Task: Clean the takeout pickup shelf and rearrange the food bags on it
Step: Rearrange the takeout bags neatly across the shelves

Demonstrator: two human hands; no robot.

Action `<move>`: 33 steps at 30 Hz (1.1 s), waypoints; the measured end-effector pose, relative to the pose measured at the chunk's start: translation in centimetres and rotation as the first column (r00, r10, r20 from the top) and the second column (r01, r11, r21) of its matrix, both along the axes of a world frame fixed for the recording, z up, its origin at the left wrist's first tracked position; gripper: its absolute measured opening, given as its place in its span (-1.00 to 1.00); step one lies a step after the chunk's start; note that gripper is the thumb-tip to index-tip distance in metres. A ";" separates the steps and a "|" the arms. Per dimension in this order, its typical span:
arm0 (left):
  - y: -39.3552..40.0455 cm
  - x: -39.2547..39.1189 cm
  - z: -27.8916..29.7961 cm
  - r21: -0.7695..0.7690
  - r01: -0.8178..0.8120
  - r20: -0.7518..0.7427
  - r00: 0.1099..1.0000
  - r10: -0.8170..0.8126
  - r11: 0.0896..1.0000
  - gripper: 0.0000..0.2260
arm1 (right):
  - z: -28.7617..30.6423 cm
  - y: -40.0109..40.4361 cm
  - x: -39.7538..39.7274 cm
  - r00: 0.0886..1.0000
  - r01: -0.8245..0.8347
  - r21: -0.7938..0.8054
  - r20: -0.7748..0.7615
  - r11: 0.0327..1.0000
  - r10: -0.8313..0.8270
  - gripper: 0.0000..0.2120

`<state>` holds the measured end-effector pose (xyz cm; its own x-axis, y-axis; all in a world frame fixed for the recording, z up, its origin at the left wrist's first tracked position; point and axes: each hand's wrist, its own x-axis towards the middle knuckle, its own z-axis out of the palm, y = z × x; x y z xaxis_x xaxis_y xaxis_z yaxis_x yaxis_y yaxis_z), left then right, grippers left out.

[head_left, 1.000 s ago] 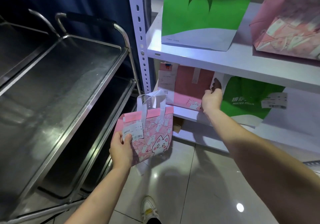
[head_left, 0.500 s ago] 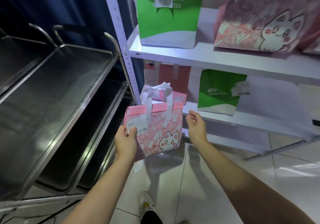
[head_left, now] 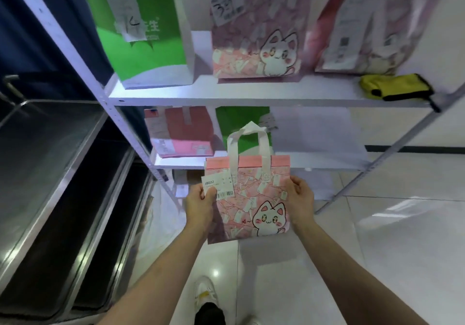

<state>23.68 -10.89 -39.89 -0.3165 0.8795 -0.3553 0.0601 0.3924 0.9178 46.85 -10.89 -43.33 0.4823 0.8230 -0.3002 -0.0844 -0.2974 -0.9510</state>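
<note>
I hold a small pink cat-print bag (head_left: pixel 251 199) with white handles upright in front of the lower shelf (head_left: pixel 314 165). My left hand (head_left: pixel 200 205) grips its left edge, thumb on the white receipt label. My right hand (head_left: pixel 300 199) grips its right edge. On the upper shelf (head_left: pixel 239 92) stand a green bag (head_left: pixel 143 35) and two pink cat bags (head_left: pixel 256 27) (head_left: pixel 372 22). A pink bag (head_left: pixel 181 131) and a green bag (head_left: pixel 241 126) sit on the lower shelf behind the held bag.
A yellow cloth (head_left: pixel 395 87) lies at the right end of the upper shelf. A steel two-tier cart (head_left: pixel 50 173) stands to the left, close to the shelf post (head_left: pixel 120 121). Glossy tiled floor lies below, with my shoe (head_left: pixel 205 292) on it.
My right hand left the bags on the lower shelf and took hold of the held bag's right edge. The bag moved right and up, in front of the shelf. The view tilted upward.
</note>
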 end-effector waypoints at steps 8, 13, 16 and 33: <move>3.9 8.1 -1.2 -0.048 0.230 -0.093 0.968 -0.234 0.972 -0.88 | 0.9 0.5 8.2 0.981 0.188 -0.019 0.053 0.982 -0.186 -0.91; 8.0 12.5 -2.1 -0.104 0.376 -0.232 0.891 -0.390 0.921 -0.82 | 0.4 2.4 12.9 0.959 0.279 -0.074 0.066 0.958 -0.274 -0.85; 11.1 14.9 -2.7 -0.133 0.459 -0.278 0.833 -0.478 0.878 -0.82 | 0.6 4.1 15.3 0.948 0.314 -0.084 0.086 0.946 -0.307 -0.83; 24.3 26.6 -5.8 -0.095 0.549 -0.375 0.753 -0.541 0.830 -0.81 | 0.0 15.1 28.5 0.940 0.263 0.002 0.226 0.965 -0.257 -0.76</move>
